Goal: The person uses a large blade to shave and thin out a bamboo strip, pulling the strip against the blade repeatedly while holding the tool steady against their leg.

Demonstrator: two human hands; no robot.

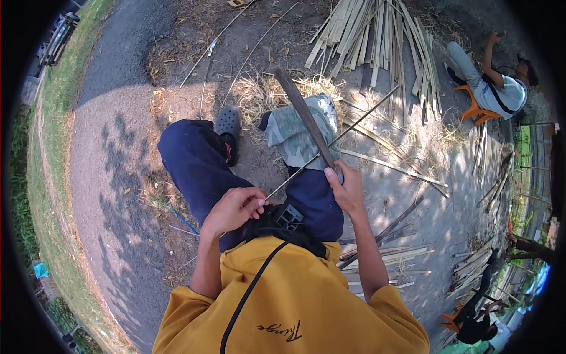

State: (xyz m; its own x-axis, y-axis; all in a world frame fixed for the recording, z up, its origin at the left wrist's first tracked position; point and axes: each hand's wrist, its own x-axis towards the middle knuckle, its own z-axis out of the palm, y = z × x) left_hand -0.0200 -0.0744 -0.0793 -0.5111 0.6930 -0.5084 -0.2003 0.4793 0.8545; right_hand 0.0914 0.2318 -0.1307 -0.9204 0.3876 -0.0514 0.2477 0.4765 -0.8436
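My left hand point(234, 210) is closed in a pinch at the near end of a thin stick point(364, 117). The stick slants up and to the right across my lap. My right hand point(346, 187) is closed around the lower end of a long, flat, dark brown piece point(299, 110); whether it is a wooden slat or a blade, I cannot tell. This piece leans up and to the left, crossing the stick just above my right hand. Beneath the crossing, a camouflage cloth point(293, 141) covers my right knee.
A large pile of pale split strips point(377, 41) lies ahead. More strips point(395, 255) lie at my right, with straw-like shavings point(259, 94) by my feet. Two other people sit on orange chairs at the right, one far point(501, 94) and one near point(474, 324).
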